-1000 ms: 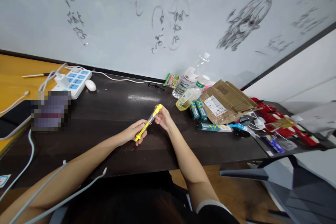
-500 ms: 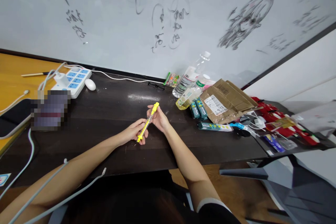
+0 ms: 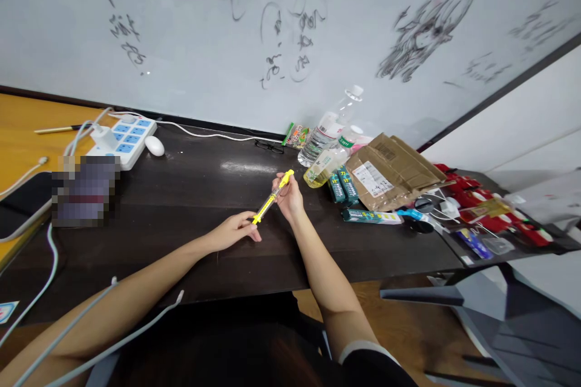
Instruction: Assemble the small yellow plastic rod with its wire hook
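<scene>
From where I stand, the person's two bare hands meet over the dark brown table [image 3: 190, 199], sharing a pen-like yellow-and-clear tube [image 3: 271, 198]. It is tilted, its upper yellow end leaning away from the person and to the right, its lower end down by the left hand [image 3: 232, 231]. The right hand [image 3: 288, 199] has its thumb and fingers closed on the upper part. The left fingertips are right at the lower end, but from here I can't tell whether they are clamped on it or merely touching.

Beyond the hands, a pair of dark glasses [image 3: 269, 147] lies near the foot of the whiteboard [image 3: 195, 42], beside a colourful snack packet [image 3: 296, 135]. Next to that stands a clear water bottle [image 3: 312, 146], with a bottle of yellow liquid [image 3: 318, 175] leaning in front of it. Two dark green boxes [image 3: 344, 184] sit close by, against a crumpled brown cardboard parcel [image 3: 394, 172], and a longer box [image 3: 370, 216] lies nearer the table's front edge. Over on the left, a white mouse [image 3: 155, 146] rests just beside a power strip [image 3: 129, 146] with blue sockets.
</scene>
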Available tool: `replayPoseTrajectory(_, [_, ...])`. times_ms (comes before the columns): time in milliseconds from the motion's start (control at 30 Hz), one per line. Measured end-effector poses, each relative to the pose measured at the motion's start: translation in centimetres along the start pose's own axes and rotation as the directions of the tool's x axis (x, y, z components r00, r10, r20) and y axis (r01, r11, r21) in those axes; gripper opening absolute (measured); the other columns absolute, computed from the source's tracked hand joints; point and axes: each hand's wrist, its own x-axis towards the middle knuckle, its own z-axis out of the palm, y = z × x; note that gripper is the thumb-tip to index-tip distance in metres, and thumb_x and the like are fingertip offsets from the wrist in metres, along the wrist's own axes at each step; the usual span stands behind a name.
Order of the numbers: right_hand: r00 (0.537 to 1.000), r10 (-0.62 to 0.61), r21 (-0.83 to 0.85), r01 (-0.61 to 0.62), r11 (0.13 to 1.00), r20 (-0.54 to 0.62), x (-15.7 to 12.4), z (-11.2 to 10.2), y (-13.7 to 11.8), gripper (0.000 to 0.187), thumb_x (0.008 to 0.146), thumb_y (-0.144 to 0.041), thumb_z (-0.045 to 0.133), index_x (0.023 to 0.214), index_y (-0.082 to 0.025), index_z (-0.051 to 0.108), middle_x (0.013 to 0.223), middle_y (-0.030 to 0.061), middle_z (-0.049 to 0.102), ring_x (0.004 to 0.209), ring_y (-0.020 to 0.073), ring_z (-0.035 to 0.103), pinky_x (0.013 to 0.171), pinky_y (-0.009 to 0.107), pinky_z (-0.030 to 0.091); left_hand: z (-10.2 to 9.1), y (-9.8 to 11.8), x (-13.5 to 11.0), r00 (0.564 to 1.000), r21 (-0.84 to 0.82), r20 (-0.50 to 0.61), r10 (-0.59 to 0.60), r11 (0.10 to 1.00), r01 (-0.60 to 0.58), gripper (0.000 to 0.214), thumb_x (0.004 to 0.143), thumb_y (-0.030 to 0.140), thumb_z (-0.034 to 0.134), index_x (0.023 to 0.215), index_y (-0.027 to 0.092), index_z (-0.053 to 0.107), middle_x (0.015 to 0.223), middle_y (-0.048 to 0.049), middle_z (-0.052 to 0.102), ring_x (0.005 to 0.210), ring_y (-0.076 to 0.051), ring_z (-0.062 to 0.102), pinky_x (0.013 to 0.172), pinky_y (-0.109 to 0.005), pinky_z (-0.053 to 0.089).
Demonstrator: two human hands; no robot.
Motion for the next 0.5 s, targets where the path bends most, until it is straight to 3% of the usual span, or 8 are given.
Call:
replayPoseTrajectory(167, [0.998, -0.047, 0.028, 0.049, 0.998, -0.039, 0.1, -0.6, -0.6, 0.03, 0.091, -0.046, 0.042, 0.089, -0.021, 0.057, 0.063, -0.0031, 0.054, 0.043, 0.0081, 0.045, 0.037, 0.02, 0.037, 0.1, 0.6, -0.4, 0.999, 0.185, -0.04, 0.037, 0.982, -0.029, 0.034, 0.089, 0.035, 0.051, 0.116, 0.017, 0.041, 0.079, -0.0053, 0.072, 0.073, -0.017, 0.068, 0.078, -0.034, 0.05])
replayPoseTrajectory(333, [0.991, -0.083, 0.029, 0.087, 0.996, -0.104, 0.2, -0.7, -1.1, 0.03, 0.091, -0.045, 0.04, 0.087, -0.02, 0.057, 0.062, -0.0023, 0.054, 0.046, 0.0082, 0.046, 0.042, 0.02, 0.037, 0.1, 1.2, -0.8, 0.994, 0.381, -0.068, 0.082, 0.923, -0.05, 0.013, 0.091, 0.033, 0.045, 0.094, 0.021, 0.042, 0.075, -0.0018, 0.069, 0.066, -0.015, 0.065, 0.069, -0.029, 0.049])
replayPoseTrajectory(500, [0.987, -0.08, -0.009, 0.079, 0.997, -0.141, 0.2, -0.5, -1.1, 0.032, 0.089, -0.049, 0.044, 0.085, -0.02, 0.057, 0.06, -0.0033, 0.052, 0.045, 0.0079, 0.044, 0.04, 0.02, 0.034, 0.0, 1.5, -0.9, 0.99, 0.528, -0.101, 0.102, 0.848, -0.034, 0.013, 0.091, 0.032, 0.043, 0.085, 0.021, 0.046, 0.07, 0.0003, 0.065, 0.062, -0.014, 0.061, 0.064, -0.025, 0.044])
